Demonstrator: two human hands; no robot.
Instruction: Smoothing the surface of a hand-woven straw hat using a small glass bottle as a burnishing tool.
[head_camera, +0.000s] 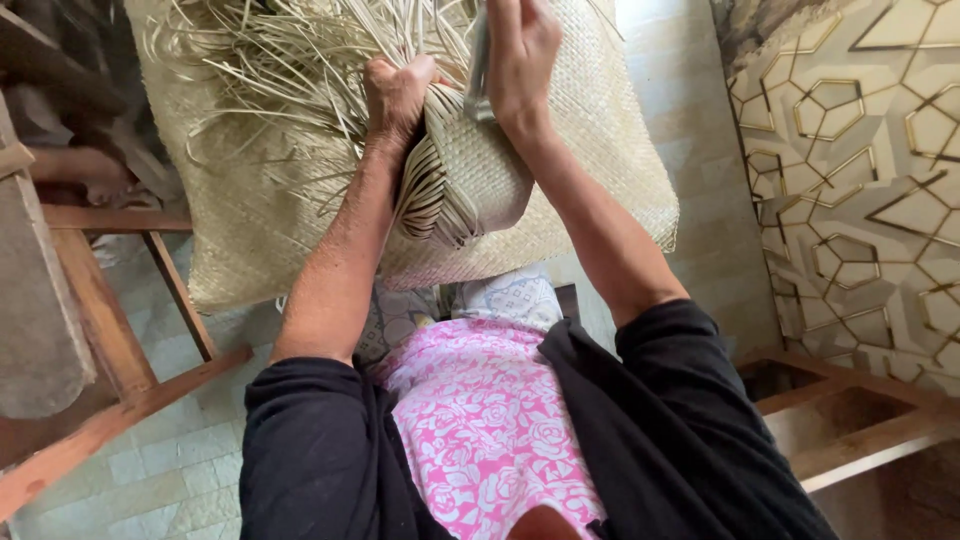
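Straw-coloured woven mat (600, 190) fills the upper middle of the head view, hanging over the person's lap, edge draped down toward the pink floral garment (480, 420). Part of the weave is bunched into a rounded fold (470, 180) at centre, plaited border strips showing on its left side. Loose unwoven strips (290, 70) fan out from top left, splayed across the mat surface. Left hand (397, 95) is closed in a fist around a bundle of those strips right at the top of the fold, knuckles up, forearm running down to a black sleeve (310, 440). Right hand (520, 55) is just beside it, fingers wrapped around a slim grey tool (480, 65) held upright, lower end touching the fold; kind of tool can't be made out, top is cut off by the frame. Both hands are near each other, not touching. Wooden frame (120, 340) with a diagonal brace stands at left on the pale tiled floor (170, 460). Another person's bare foot (85, 170) shows at far left, behind the mat's edge. Wall panel with gold geometric line pattern (860, 150) at right, wooden bench (860, 420) below it.
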